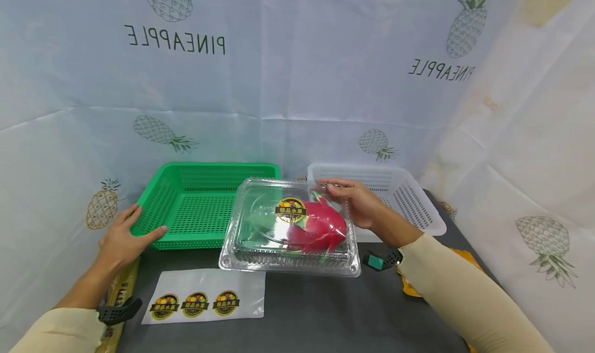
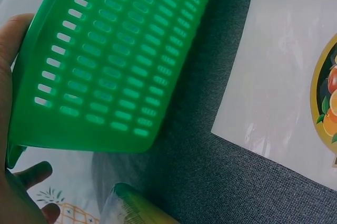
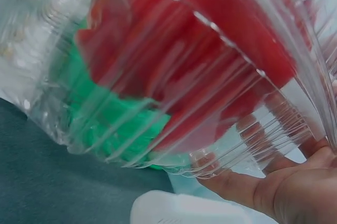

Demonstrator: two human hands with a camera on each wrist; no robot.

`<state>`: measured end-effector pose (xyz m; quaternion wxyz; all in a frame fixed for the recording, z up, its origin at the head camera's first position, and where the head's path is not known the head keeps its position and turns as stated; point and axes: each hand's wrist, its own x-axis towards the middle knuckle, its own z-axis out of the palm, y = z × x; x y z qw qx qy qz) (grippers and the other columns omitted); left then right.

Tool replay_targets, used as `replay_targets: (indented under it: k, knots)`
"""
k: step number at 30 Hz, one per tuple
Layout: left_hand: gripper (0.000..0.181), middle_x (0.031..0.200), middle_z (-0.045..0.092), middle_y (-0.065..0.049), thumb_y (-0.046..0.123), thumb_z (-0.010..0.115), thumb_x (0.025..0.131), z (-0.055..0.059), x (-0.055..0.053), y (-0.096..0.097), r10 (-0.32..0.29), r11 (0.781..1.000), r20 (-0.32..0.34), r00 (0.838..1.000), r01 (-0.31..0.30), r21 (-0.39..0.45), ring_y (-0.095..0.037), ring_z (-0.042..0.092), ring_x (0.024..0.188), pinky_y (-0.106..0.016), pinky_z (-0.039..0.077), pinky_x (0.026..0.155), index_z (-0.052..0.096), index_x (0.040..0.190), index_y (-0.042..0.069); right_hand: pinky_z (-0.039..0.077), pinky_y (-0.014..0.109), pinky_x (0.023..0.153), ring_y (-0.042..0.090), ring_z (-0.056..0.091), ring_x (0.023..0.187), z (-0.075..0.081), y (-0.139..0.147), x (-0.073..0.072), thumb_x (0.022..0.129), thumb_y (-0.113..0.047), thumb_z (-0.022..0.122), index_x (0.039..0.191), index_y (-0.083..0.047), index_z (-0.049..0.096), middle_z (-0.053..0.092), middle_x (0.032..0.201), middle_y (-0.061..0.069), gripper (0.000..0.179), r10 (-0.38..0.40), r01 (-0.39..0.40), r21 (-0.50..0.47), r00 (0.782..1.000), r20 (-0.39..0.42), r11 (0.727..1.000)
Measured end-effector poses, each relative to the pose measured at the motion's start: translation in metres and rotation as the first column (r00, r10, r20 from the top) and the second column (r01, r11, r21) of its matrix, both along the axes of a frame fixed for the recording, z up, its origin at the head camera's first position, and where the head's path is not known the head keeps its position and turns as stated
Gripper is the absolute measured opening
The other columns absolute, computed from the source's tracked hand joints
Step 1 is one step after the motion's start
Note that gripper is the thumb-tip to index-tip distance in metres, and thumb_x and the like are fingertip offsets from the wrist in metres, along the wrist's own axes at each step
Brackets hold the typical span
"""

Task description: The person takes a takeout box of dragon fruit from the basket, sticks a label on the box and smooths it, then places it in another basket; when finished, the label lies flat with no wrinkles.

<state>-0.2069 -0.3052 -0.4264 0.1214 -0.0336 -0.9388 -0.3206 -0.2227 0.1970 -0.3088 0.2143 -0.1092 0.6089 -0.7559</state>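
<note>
My right hand [image 1: 364,203] grips a clear plastic fruit box [image 1: 257,234] by its far right side, raised over the dark table and tilted toward me. Inside the box lies a red dragon fruit [image 1: 325,226] with green tips. A round black-and-gold sticker [image 1: 291,210] is on the lid. In the right wrist view, fingers show through the ridged plastic. My left hand [image 1: 120,242] holds the near left corner of a green basket [image 1: 209,239], thumb over the front rim and fingers along the left side. The box overlaps this basket's right front in the head view.
A white basket [image 1: 418,208] stands at the back right, partly behind my right arm. A white sheet with several round stickers [image 1: 195,305] lies front left. A yellow packet [image 1: 125,286] lies beside my left wrist; something orange-yellow [image 1: 409,286] is under my right arm. Printed cloth [image 1: 288,74] hangs behind.
</note>
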Motion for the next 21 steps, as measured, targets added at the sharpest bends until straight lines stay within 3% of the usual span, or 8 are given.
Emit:
replay_targets:
  k: [13,21]
  knots:
    - [0.092,0.154,0.010,-0.028,0.047,0.062,0.090,0.000,0.000,-0.001,-0.015,0.999,0.006,1.000,0.015,0.028,-0.056,0.012,0.134,-0.078,0.013,0.081,0.019,0.150,-0.008,0.048,0.053,0.086,0.036,0.044,0.126,0.001,-0.036,-0.038,0.097,-0.017,0.056,0.136,-0.002,0.054,0.051,0.135,0.018,0.042,-0.026,0.030,0.074,0.998,-0.051,0.997]
    - [0.092,0.154,0.010,-0.028,0.046,0.063,0.090,0.001,0.000,-0.001,-0.018,0.999,0.001,1.000,0.018,0.035,-0.056,0.011,0.134,-0.078,0.013,0.086,0.019,0.149,-0.009,0.048,0.052,0.088,0.036,0.044,0.126,0.002,-0.060,-0.054,0.098,-0.017,0.054,0.140,0.000,0.049,0.051,0.136,0.018,0.045,0.012,-0.006,0.088,0.998,-0.060,0.996]
